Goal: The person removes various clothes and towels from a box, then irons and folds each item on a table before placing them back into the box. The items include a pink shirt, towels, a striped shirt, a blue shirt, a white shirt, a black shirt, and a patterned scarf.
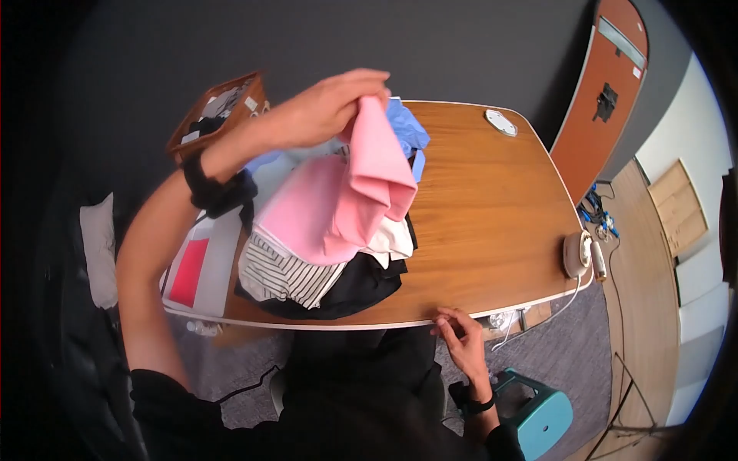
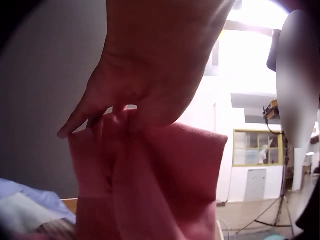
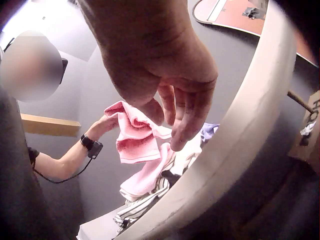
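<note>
My left hand [image 1: 330,107] pinches a pink garment [image 1: 377,173] by its top and holds it up over the pile; the cloth hangs in folds. In the left wrist view this pink cloth [image 2: 165,185] drapes below the fingers. Under it lies a heap: more pink fabric [image 1: 300,207], a black-and-white striped garment [image 1: 280,273], a white cloth [image 1: 392,242] and a black one [image 1: 361,288]. Behind the raised hand is a blue garment [image 1: 407,131]. My right hand [image 1: 461,342] hovers by the table's front edge with loosely bent fingers and holds nothing, as the right wrist view also shows.
On the wooden table [image 1: 492,207], a white oval object [image 1: 501,122] lies at the back right and a corded white appliance [image 1: 576,255] stands at the right edge. A brown basket [image 1: 215,107] with cloth sits back left. A teal stool [image 1: 542,419] is below right.
</note>
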Demonstrator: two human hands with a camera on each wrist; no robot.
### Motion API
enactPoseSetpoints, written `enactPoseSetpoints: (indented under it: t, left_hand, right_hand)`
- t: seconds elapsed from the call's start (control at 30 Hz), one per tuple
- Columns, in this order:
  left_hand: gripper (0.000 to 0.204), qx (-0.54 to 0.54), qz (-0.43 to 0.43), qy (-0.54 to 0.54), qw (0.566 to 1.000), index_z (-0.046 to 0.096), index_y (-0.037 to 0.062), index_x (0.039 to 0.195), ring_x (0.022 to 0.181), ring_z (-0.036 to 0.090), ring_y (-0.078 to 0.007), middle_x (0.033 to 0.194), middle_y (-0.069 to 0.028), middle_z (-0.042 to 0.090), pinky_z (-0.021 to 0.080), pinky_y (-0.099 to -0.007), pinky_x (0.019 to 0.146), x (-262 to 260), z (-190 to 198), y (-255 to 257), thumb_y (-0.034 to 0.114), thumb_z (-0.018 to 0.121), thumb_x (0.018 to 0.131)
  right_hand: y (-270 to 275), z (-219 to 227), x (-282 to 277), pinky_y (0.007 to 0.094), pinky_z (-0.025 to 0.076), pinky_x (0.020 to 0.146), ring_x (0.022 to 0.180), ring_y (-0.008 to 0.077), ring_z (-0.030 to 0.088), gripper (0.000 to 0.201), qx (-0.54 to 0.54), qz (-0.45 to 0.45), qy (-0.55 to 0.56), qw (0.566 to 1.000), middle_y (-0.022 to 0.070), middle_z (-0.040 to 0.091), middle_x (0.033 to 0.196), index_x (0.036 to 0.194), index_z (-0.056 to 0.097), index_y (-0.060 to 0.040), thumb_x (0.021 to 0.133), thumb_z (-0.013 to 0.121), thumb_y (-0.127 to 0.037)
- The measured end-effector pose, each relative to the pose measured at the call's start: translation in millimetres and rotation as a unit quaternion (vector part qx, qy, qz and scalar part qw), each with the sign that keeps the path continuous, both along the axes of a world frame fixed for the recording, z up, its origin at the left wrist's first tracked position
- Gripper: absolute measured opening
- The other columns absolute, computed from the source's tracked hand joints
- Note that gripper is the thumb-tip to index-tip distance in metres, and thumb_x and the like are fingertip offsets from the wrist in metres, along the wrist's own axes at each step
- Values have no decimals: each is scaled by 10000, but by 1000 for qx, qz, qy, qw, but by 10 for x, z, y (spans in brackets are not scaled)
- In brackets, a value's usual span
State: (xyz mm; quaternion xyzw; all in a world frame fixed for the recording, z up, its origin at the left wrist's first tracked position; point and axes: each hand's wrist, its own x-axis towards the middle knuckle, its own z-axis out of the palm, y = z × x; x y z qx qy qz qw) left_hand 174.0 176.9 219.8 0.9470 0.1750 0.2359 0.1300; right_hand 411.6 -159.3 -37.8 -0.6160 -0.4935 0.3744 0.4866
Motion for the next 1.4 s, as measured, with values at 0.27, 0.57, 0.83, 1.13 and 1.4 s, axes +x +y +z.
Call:
enactPoseSetpoints:
  t: [0.27, 0.57, 0.83, 1.13, 1.4]
  left_hand:
    - [43, -269, -239, -22, 933, 649, 74, 878, 1295, 572, -239, 1537, -172, 513, 492, -340, 1018, 1165, 390, -290, 66, 642, 919]
    - [178, -240, -274, 74, 928, 710, 12, 795, 1286, 578, -262, 1453, -213, 573, 477, -335, 1010, 1848, -821, -489, -66, 553, 823]
    - [150, -353, -158, 139, 912, 696, 17, 826, 861, 634, -92, 987, -33, 703, 512, -280, 742, 1897, -1653, -206, -20, 559, 878]
    - [883, -676, -150, 43, 720, 304, 47, 1569, 1234, 593, -208, 1328, -110, 610, 459, -387, 1079, 2145, -1722, -635, 214, 817, 870]
    - [665, -508, -159, 148, 833, 583, -9, 1377, 1150, 601, -158, 1242, -67, 661, 452, -305, 1017, 2067, -1657, -491, 161, 843, 788]
  right_hand:
    - [308, 370, 890, 404, 450, 1088, 1325, 262, 540, 671, 177, -187, -78, 963, 153, 579, 1422, 1497, 474, -22, 943, 754, -278]
    - [681, 841, 1249, 349, 548, 762, 818, 180, 682, 270, 99, -55, -32, 993, 91, 751, 930, 1137, 726, -15, 998, 697, -244]
    - [801, 704, 1554, 449, 517, 696, 813, 368, 650, 181, 139, -188, -355, 905, 158, 656, 1026, 1109, 729, -43, 977, 639, -129]
    - [894, 950, 1554, 391, 546, 685, 808, 308, 659, 362, 287, -109, -339, 889, 149, 653, 1055, 1219, 708, -70, 875, 674, 37]
    - [704, 838, 1701, 372, 552, 675, 769, 253, 736, 273, 44, -98, -263, 959, 181, 705, 837, 1179, 718, -23, 979, 710, -208]
